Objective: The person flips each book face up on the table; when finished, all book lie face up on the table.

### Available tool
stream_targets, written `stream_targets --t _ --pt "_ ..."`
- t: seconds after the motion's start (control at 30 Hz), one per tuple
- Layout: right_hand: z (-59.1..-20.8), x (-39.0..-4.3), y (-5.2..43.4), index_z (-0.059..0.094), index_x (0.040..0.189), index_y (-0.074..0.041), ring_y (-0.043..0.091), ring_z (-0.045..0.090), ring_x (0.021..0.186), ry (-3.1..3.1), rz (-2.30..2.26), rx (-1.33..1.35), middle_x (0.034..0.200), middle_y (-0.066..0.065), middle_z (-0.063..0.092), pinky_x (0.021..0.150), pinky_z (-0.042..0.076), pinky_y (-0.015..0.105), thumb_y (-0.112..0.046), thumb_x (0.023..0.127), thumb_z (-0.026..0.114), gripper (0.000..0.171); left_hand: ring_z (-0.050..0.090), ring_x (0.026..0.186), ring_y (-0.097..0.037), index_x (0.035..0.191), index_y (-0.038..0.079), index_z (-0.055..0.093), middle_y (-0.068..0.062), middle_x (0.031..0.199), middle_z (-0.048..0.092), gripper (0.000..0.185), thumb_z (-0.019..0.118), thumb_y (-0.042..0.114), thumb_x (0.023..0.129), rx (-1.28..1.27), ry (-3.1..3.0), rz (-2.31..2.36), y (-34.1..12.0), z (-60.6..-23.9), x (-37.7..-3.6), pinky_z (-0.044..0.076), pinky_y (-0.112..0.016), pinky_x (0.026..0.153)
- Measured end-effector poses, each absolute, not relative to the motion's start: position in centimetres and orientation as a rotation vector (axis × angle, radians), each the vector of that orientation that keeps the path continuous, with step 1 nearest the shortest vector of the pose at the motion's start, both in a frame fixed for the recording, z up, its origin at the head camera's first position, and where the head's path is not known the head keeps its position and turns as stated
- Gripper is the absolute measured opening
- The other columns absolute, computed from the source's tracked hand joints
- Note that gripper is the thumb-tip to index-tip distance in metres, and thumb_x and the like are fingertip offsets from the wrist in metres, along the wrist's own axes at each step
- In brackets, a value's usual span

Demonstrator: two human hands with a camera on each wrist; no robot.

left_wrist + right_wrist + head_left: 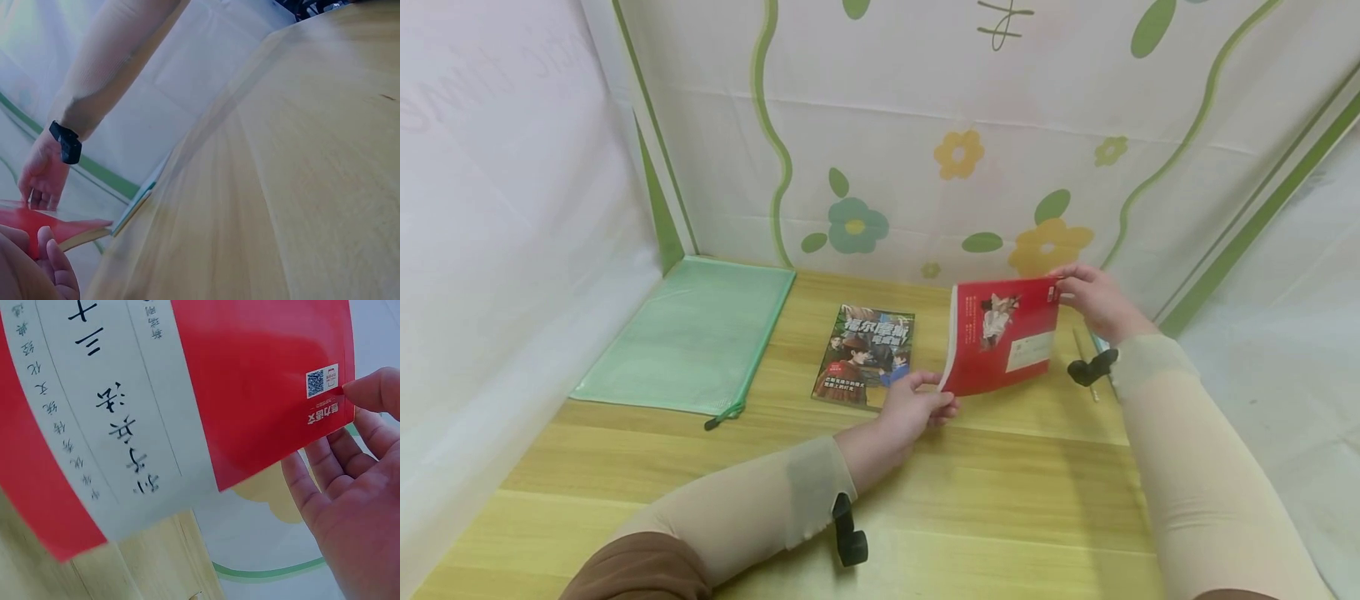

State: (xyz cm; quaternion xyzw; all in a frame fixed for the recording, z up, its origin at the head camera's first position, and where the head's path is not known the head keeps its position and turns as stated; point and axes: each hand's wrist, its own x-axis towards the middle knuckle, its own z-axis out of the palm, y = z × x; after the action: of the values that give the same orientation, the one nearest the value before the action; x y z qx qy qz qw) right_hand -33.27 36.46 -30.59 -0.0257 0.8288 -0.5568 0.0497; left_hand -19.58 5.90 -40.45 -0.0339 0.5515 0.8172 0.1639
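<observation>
A red paperback book (1000, 333) is held up over the table between both hands, tilted, one red cover facing the head camera. My left hand (913, 408) pinches its lower left corner between thumb and fingers. At the upper right corner my right hand (1097, 300) grips the edge. In the right wrist view, the right hand (350, 469) has its thumb on the red cover (269, 375) near a QR code, beside a white band with black characters. Left of the red book, a second book (865, 358) with an illustrated cover of people lies flat on the table.
A green translucent zip pouch (692, 333) lies flat at the left, its dark zip pull (722, 417) toward the front. A thin stick (1094, 392) lies near the right wrist, partly hidden. Flower-printed fabric walls (880, 125) enclose the wooden table (1000, 517) behind and at both sides.
</observation>
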Motion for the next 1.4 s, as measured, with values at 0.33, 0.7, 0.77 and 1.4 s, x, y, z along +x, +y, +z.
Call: stream_targets --t 0.33,0.7,0.77,1.4 --pt "-31.2 -33.4 36.7 0.047 0.132 -0.01 0.039 0.039 0.131 2.629 -1.48 -0.01 0.137 0.01 0.044 0.109 0.031 0.059 -0.033 0.101 0.057 0.041 0.068 0.064 -0.016 0.1 0.004 0.052 -0.019 0.084 0.072 0.018 0.065 -0.003 0.09 -0.028 1.599 2.276 5.8 -40.4 -19.5 0.058 -0.027 0.062" --pt "-31.4 -33.6 36.2 0.04 0.141 -0.005 0.04 0.036 0.133 2.609 -1.519 0.045 0.144 0.015 0.038 0.109 0.035 0.051 -0.026 0.103 0.053 0.046 0.07 0.064 -0.018 0.1 0.005 0.052 -0.016 0.084 0.073 0.015 0.064 0.001 0.092 0.03 1.634 2.204 6.1 -40.3 -19.2 0.059 -0.03 0.06" --pt "-31.4 -33.6 36.0 0.039 0.142 -0.004 0.039 0.039 0.132 2.633 -1.508 0.04 0.144 0.015 0.039 0.106 0.039 0.047 -0.025 0.102 0.054 0.047 0.071 0.065 -0.02 0.101 0.004 0.052 -0.016 0.084 0.073 0.015 0.064 0.0 0.092 0.027 1.631 2.192 6.3 -40.3 -19.1 0.06 -0.032 0.061" --pt "-31.9 -34.0 34.5 0.04 0.135 0.003 0.037 0.048 0.119 2.768 -1.321 -0.031 0.132 0.023 0.048 0.099 0.044 0.048 -0.016 0.1 0.059 0.044 0.072 0.072 -0.025 0.114 0.004 0.059 -0.012 0.083 0.072 0.028 0.069 -0.002 0.089 0.043 1.604 2.109 9.5 -41.3 -16.7 0.061 -0.035 0.061"
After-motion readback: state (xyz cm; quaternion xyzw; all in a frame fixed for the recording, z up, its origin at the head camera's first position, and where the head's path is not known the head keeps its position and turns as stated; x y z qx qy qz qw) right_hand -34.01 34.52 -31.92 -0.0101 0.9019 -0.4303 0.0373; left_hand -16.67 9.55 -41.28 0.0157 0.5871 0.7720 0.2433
